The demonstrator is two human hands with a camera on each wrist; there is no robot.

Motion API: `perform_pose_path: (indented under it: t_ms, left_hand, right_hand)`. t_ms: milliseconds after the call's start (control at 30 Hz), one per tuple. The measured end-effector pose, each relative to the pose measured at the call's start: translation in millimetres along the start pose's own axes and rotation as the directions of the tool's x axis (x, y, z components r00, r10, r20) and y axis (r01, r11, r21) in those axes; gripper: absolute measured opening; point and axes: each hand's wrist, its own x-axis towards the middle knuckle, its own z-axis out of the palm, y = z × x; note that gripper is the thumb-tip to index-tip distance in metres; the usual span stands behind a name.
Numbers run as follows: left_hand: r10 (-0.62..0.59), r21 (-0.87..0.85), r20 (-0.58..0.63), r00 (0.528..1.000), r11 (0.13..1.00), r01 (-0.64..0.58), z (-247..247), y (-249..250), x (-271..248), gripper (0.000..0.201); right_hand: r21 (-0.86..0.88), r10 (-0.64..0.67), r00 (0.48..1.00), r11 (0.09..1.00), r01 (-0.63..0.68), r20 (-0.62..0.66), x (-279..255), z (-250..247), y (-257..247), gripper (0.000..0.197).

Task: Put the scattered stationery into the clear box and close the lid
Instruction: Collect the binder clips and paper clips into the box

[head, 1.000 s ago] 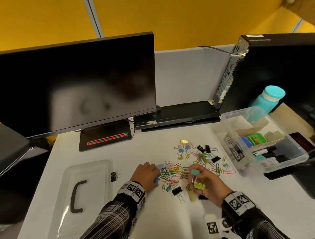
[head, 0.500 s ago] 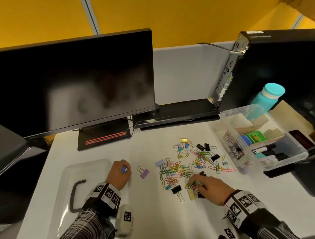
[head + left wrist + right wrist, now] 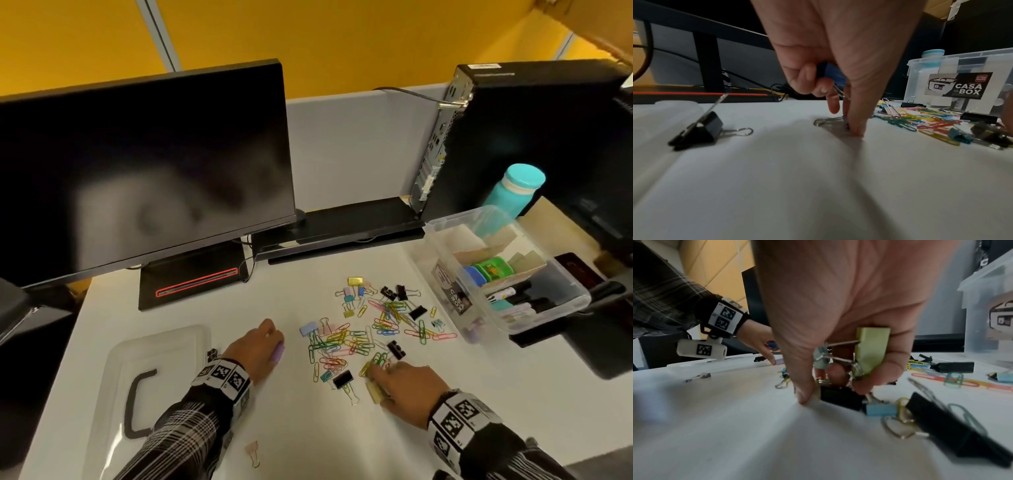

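The left hand has moved right from beside the lid since half a second ago and is now coming down on the purple clip, which was lying free on the desk then. Its thumb and a finger are touching down at that clip while its curled fingers are holding a blue clip in the palm. The right hand is staying at the near edge of the clip pile, fingers curled round a green clip and a few others, its thumb and fingertips closing on a black clip on the desk. The clear box is sitting open at the right, well apart from both hands, with pens and tape inside. The purple clip is mostly hiding under the left fingers, and how many clips the right palm is holding is hard to make out. A pink clip is lying alone near the left sleeve.
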Motion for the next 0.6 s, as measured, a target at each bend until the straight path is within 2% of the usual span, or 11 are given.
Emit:
perform_pose_path:
  t_ms: [100,167,200,233,300,367,433,500,600]
  left_hand:
    - [-0.051,-0.098,-0.021,0.998,0.994,0.049,0,4,-6,0.022]
    - [-0.12,-0.236,-0.083,0.989,0.967,0.097,2,7,-13,0.021]
    - [-0.16,-0.316,-0.107,0.981,0.941,0.119,4,9,-17,0.02]
    - [-0.19,-0.378,-0.124,0.974,0.916,0.131,6,11,-21,0.02]
    - [-0.21,-0.43,-0.119,0.97,0.892,0.14,10,17,-27,0.021]
    - [-0.217,-0.463,-0.11,0.97,0.874,0.143,14,22,-32,0.021]
    - [-0.235,-0.487,-0.111,0.965,0.86,0.154,17,26,-35,0.021]
    - [-0.253,-0.502,-0.111,0.961,0.849,0.166,18,29,-36,0.021]
    - [-0.276,-0.498,-0.117,0.954,0.848,0.184,18,37,-38,0.022]
  right_hand:
    - [-0.006,-0.031,0.999,1.0,0.03,-0.043,3,5,-1,0.043]
    - [0.125,-0.024,0.998,0.992,0.031,-0.053,-1,-3,-1,0.041]
    - [0.261,-0.014,0.999,0.965,0.026,-0.048,-4,-9,1,0.04]
    - [0.444,-0.011,0.999,0.896,0.028,-0.04,-9,-17,4,0.038]
    - [0.755,0.015,0.996,0.653,0.056,-0.087,-16,-41,14,0.03]
    - [0.876,0.062,0.993,0.479,0.057,-0.099,-23,-72,30,0.021]
    - [0.936,0.113,0.987,0.344,0.066,-0.111,-32,-105,48,0.02]
    - [0.945,0.263,0.95,0.316,0.08,-0.168,-33,-136,73,0.023]
    - [0.906,0.532,0.811,0.423,-0.007,-0.243,-11,-169,119,0.032]
